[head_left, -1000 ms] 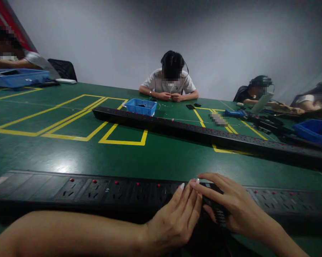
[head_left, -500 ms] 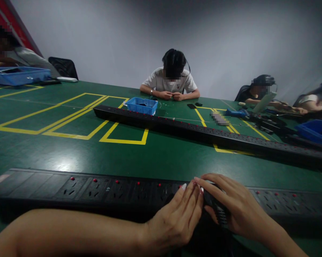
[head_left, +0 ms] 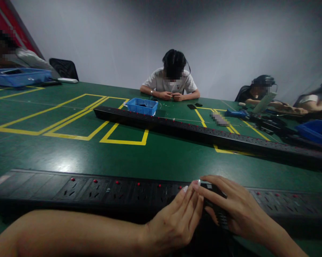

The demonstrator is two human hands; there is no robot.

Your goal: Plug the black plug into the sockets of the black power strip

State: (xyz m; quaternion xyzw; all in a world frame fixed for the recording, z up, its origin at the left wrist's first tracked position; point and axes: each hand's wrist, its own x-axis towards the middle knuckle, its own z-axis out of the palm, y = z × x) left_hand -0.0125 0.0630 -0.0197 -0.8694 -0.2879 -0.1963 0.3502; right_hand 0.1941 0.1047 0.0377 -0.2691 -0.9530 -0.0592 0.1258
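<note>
A long black power strip (head_left: pixel 96 189) with red dots and rows of sockets lies across the near edge of the green table (head_left: pixel 163 157). My left hand (head_left: pixel 177 221) rests on it with the fingers laid flat and together. My right hand (head_left: pixel 230 207) is curled over a small black ribbed part (head_left: pixel 220 217) on the strip, its fingertips touching those of the left hand. What lies beneath the palms is hidden.
A second long black power strip (head_left: pixel 203 134) crosses mid-table, with a small blue bin (head_left: pixel 142 106) behind it. A person (head_left: pixel 169 80) sits opposite; other people work at the left and right edges. Blue trays sit far left (head_left: pixel 16 76) and right (head_left: pixel 316 131). Yellow lines mark the table.
Both hands stay on the near strip with only slight finger shifts. The view has drifted a little.
</note>
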